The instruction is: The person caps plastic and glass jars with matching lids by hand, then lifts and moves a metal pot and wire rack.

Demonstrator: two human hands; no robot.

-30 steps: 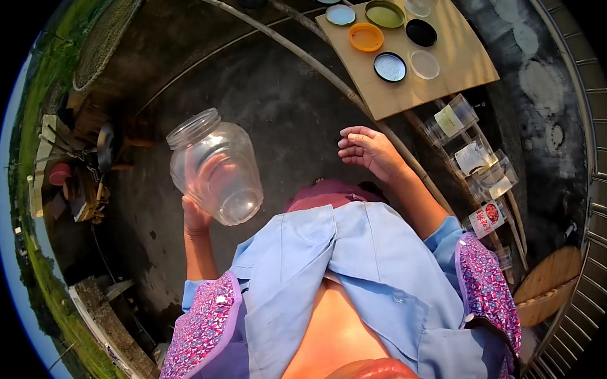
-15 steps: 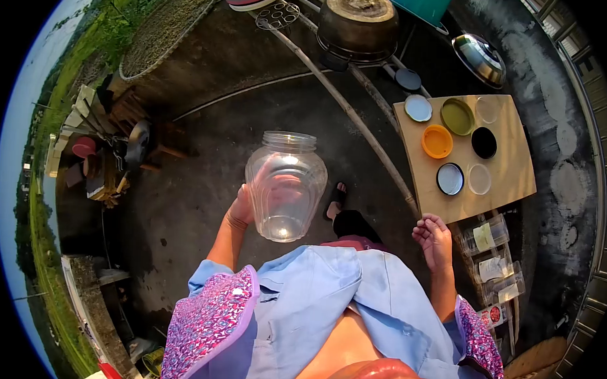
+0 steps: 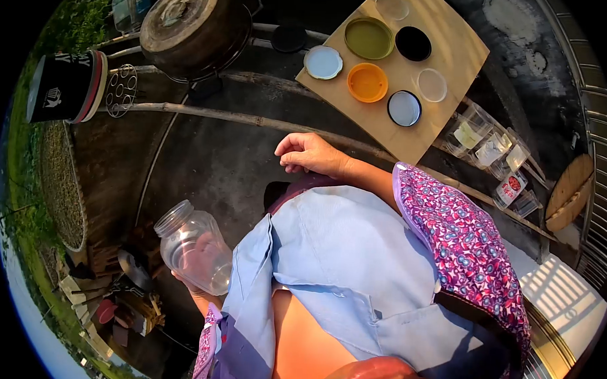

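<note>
My left hand (image 3: 198,294) holds a clear plastic jar (image 3: 193,249) low on the left, close to my blue shirt. The jar is tilted, its wide threaded mouth uncovered and pointing up and left; part of the hand shows through its wall. In front of my body, my right hand (image 3: 308,154) hangs with loosely bent fingers and nothing in it. Beyond it lies a wooden board (image 3: 412,143) carrying several round lids, among them an orange lid (image 3: 367,82), an olive-green lid (image 3: 369,38), a black lid (image 3: 413,43) and a white lid (image 3: 323,62).
Several clear containers (image 3: 473,128) with labels lie right of the board. Bamboo poles (image 3: 246,119) cross in front of me. At the upper left stand a large pot (image 3: 195,32) and a black bucket (image 3: 66,88). Mixed household items and wood lie at the lower left.
My view has turned to the right. The jar, still in my left hand, has gone from upright before me to tilted at my left side. My right hand has come across my body.
</note>
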